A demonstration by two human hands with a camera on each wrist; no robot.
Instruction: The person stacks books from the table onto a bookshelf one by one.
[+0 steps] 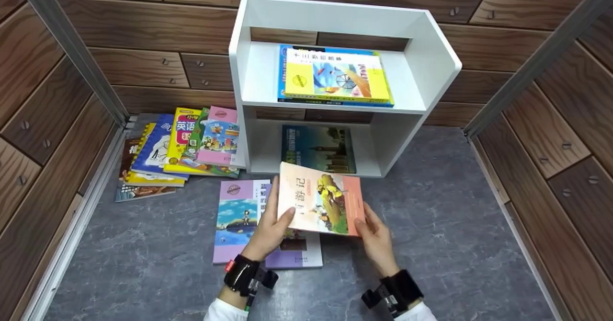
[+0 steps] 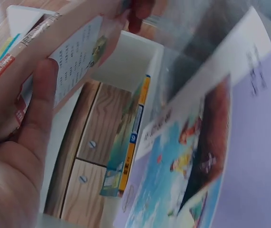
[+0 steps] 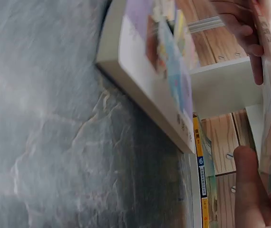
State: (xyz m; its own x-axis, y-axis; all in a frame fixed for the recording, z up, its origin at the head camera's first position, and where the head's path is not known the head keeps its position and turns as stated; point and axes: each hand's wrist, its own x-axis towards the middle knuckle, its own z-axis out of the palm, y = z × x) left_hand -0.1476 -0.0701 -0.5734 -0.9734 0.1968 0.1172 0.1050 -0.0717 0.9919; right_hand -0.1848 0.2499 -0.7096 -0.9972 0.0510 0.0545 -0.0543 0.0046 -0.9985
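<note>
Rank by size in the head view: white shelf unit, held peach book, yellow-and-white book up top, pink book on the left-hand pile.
1. White shelf unit
2. Held peach book and yellow-and-white book: too close to rank, the held one seeming nearer the camera
3. Pink book

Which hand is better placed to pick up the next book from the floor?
Probably the left hand: the purple books lie nearest it, and the fanned books beside the shelf are on its side too. The right hand is farther away. Both grip the orange book.

Books [image 1: 234,251] on floor [image 1: 455,206], white shelf [image 1: 431,57]
</note>
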